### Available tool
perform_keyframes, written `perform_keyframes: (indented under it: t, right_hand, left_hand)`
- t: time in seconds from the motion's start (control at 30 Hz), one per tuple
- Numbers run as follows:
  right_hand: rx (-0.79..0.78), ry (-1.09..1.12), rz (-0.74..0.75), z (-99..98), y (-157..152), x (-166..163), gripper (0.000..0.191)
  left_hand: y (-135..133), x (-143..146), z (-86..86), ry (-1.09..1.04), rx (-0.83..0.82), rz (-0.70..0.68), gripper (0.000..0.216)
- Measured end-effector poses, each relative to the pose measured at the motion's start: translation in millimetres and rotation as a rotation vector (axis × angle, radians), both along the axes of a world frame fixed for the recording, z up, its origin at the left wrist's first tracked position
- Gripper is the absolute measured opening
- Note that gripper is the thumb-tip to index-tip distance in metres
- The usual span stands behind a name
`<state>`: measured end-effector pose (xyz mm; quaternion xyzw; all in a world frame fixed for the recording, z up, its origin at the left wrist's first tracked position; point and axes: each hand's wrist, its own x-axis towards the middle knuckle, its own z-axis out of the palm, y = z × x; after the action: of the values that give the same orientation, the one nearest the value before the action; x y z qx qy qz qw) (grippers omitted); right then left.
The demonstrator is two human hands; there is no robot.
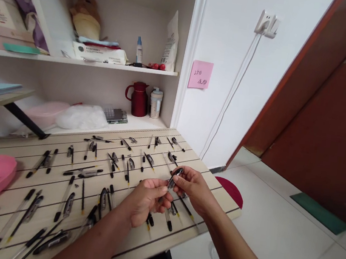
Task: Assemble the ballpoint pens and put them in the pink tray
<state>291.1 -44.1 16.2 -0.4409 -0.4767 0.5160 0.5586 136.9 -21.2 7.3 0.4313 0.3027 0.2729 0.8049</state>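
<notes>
I watch the right hand (192,188) pinch a black-and-clear pen piece (176,174) above the table (173,243), the left hand (148,198) grasping its lower end (fingers hide exactly where), with loose pen parts (90,173) lying around.

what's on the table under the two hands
A pen barrel and a yellow-tipped refill poke out; whatever lies directly beneath the left hand and right hand is covered.

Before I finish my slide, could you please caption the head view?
Both hands hold a dark pen piece above a striped table strewn with pen parts.
</notes>
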Motion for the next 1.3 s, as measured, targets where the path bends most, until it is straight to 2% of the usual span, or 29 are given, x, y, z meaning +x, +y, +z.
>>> perform_keyframes:
  t: [0.17,0.47,0.7,0.8,0.9,1.1,1.3]
  right_hand:
    - [-0.038,0.021,0.031,1.3,5.3,2.9,0.022]
    - [-0.055,0.052,-0.013,1.9,9.5,7.3,0.025]
    - [-0.027,0.096,-0.02,0.3,5.6,13.3,0.03]
    - [-0.012,0.155,0.024,2.4,1.3,14.6,0.038]
    - [0.019,0.207,0.11,2.9,-1.9,14.2,0.031]
    - [0.063,0.222,0.129,-3.1,-2.2,10.1,0.023]
    - [0.111,0.26,0.127,-8.2,-8.0,3.5,0.018]
  left_hand:
    - [0.1,-0.3,2.7,-0.032,-0.068,-0.02,0.017]
    - [-1.7,-6.3,5.3,-0.003,-0.027,-0.128,0.031]
    - [-6.2,-2.7,8.9,0.042,-0.05,-0.118,0.031]
    - [-8.3,-2.2,11.5,0.031,-0.072,-0.117,0.029]
    - [-9.2,-2.9,13.3,0.024,-0.074,-0.104,0.025]
    - [-10.4,-4.1,14.6,0.076,-0.007,-0.064,0.019]
    - [-18.2,-0.6,16.8,0.15,0.141,-0.002,0.02]
